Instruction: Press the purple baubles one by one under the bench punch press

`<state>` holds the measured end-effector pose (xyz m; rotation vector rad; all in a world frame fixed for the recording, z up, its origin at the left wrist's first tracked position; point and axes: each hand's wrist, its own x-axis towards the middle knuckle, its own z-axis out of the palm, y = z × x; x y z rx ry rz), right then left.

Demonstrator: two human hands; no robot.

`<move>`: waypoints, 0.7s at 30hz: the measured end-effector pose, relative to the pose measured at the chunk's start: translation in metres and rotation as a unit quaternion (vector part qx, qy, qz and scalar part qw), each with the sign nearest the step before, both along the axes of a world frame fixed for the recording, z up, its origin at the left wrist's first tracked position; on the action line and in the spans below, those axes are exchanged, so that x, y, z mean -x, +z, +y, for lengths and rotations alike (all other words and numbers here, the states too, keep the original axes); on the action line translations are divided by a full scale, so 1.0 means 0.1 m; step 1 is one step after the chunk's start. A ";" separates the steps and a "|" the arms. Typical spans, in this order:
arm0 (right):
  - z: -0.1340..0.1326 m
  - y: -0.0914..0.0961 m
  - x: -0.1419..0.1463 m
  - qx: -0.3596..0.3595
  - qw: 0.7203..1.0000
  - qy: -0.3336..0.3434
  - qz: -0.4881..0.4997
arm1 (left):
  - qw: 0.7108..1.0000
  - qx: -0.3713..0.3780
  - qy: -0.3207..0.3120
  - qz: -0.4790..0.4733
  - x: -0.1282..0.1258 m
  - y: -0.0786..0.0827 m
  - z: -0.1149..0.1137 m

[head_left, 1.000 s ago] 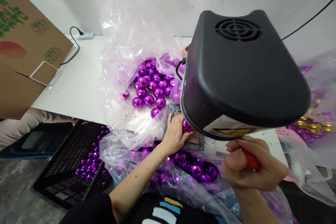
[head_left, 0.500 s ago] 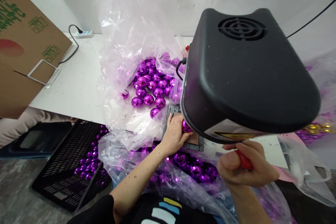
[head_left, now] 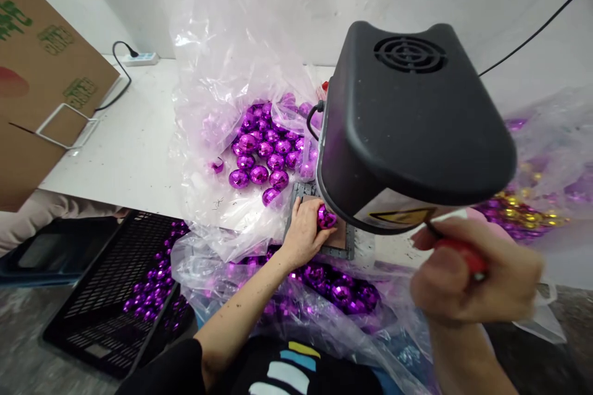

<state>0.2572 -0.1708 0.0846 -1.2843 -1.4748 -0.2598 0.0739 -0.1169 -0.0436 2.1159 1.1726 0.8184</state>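
My left hand [head_left: 303, 231] is closed on a shiny purple faceted ball [head_left: 326, 217], holding it on the grey base plate [head_left: 343, 251] under a big black machine head [head_left: 412, 120]. My right hand [head_left: 472, 274] is blurred; it grips the machine's red handle [head_left: 463, 254] in a fist at the lower right. Just left of the machine, a clear plastic bag [head_left: 231, 92] holds several more purple balls [head_left: 264, 157].
A second bag of purple balls [head_left: 338, 293] lies in my lap. Below the white table [head_left: 134, 148] sits a black mesh crate [head_left: 115, 296] with purple balls. A cardboard box [head_left: 37, 80] stands at left, a power strip [head_left: 139, 60] behind. Gold and purple balls [head_left: 523, 213] lie at right.
My right hand has swung the red handle rightwards and slightly up. The left hand still holds the purple ball on the plate, now showing more from under the machine head.
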 end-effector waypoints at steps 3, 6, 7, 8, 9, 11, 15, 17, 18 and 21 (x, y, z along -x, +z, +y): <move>0.16 0.35 0.00 0.023 0.996 -0.061 0.058 | 0.999 -0.015 0.024 -0.035 0.04 0.02 -0.06; 0.27 0.50 0.01 0.069 0.992 -0.053 0.087 | 0.997 -0.051 0.031 -0.055 0.16 0.03 -0.30; 0.28 0.51 0.00 0.075 0.992 -0.046 0.089 | 0.997 -0.062 0.016 -0.046 0.19 0.02 -0.41; 0.29 0.51 0.00 0.077 0.992 -0.040 0.089 | 0.997 -0.071 -0.007 -0.029 0.22 0.00 -0.54; 0.29 0.50 0.00 0.076 0.992 -0.037 0.091 | 0.996 -0.079 -0.032 -0.004 0.24 -0.02 -0.66; 0.29 0.49 0.00 0.070 0.992 -0.039 0.097 | 0.992 -0.087 -0.073 0.057 0.22 -0.06 -0.87; 0.29 0.51 0.01 0.064 0.991 -0.046 0.108 | 0.985 -0.095 -0.116 0.088 0.16 0.06 -0.95; 0.30 0.52 0.01 0.070 0.991 -0.046 0.102 | 0.988 -0.113 -0.103 0.031 0.24 0.22 -0.78; 0.30 0.53 0.00 0.072 0.991 -0.045 0.099 | 0.989 -0.126 -0.072 0.002 0.31 0.30 -0.65; 0.31 0.52 0.00 0.074 0.991 -0.046 0.099 | 0.981 -0.138 0.133 -0.021 0.61 0.46 -0.15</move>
